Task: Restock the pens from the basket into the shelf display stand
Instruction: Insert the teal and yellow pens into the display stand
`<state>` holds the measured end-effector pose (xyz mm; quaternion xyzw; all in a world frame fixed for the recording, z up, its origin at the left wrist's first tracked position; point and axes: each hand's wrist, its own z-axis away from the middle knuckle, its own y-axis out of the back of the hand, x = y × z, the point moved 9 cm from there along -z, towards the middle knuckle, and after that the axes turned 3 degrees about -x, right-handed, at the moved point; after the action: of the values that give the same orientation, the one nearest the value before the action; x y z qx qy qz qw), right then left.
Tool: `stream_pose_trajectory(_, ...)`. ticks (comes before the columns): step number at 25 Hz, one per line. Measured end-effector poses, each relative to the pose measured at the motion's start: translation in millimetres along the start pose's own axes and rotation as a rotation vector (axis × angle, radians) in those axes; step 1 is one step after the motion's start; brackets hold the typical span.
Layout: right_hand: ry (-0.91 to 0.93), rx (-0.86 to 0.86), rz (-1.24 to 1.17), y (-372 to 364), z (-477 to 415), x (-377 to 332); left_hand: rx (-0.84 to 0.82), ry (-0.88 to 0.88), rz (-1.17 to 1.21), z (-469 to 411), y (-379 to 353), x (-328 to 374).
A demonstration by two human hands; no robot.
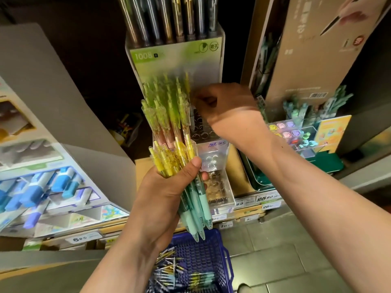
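- A price tag (pixel 80 239) is showing "6.90" on the left shelf edge.
- The left hand (pixel 165 187) is gripping a pen bundle (pixel 193 199) above the blue basket (pixel 211 246), which is sitting on a tiled floor.
- The display stand (pixel 175 58), reading "1008", is holding green pens (pixel 167 102).
- The right hand (pixel 228 106) is curling beside them, blurred; I cannot tell whether it is gripping anything.
- Another tag (pixel 267 197) is reading "25.90".

Found on the wooden shelf (pixel 237 176): a tiered clear display stand (pixel 215 157), a green tray (pixel 262 180) just beside it. Set on the tiled floor (pixel 275 250) below: a blue basket (pixel 203 250).
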<state>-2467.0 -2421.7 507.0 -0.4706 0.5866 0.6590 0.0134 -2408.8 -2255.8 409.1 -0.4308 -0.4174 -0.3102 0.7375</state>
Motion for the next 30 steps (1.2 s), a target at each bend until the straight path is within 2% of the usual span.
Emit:
stream_pose_trajectory(1,-0.013,0.025,-0.021,1.7,7.6,0.2,-0.014,-0.009,-0.009,0.1,-2.6,0.2)
stream_pose_trajectory(3,-0.086,0.040,-0.208,4.7,32.8,8.4,-0.047,-0.030,-0.020,0.6,-7.9,2.8)
stream_pose_trajectory(6,-0.126,-0.238,-0.485,-14.1,80.8,12.0,-0.113,-0.075,-0.052,3.3,-15.9,9.4)
stream_pose_trajectory(8,-0.144,-0.310,-0.588,-20.9,98.2,15.0,-0.136,-0.083,-0.092,5.2,-18.4,10.3)
stream_pose_trajectory(13,-0.223,-0.256,-0.863,-24.2,94.9,24.2,-0.126,-0.056,-0.088,3.7,-14.8,7.5)
stream_pose_trajectory(16,-0.264,0.041,-1.013,2.3,69.1,39.5,-0.076,-0.025,-0.027,-0.4,-6.7,2.2)
stream_pose_trajectory(18,-0.231,0.242,-1.016,25.4,50.4,45.0,-0.060,-0.013,0.029,-0.7,-4.7,-1.9)
stream_pose_trajectory(20,-0.122,0.359,-0.983,41.3,33.3,38.2,-0.053,-0.009,0.071,0.4,-4.5,-5.9)
stream_pose_trajectory(22,0.008,0.433,-0.815,51.9,20.6,27.0,-0.047,-0.010,0.090,1.6,-3.3,-8.8)
stream_pose_trajectory(25,0.111,0.465,-0.604,51.8,11.1,9.9,-0.015,-0.002,0.070,2.7,1.6,-12.2)
stream_pose_trajectory(30,0.192,0.438,-0.433,48.5,3.9,-9.5,0.011,0.001,0.036,3.6,5.2,-11.3)
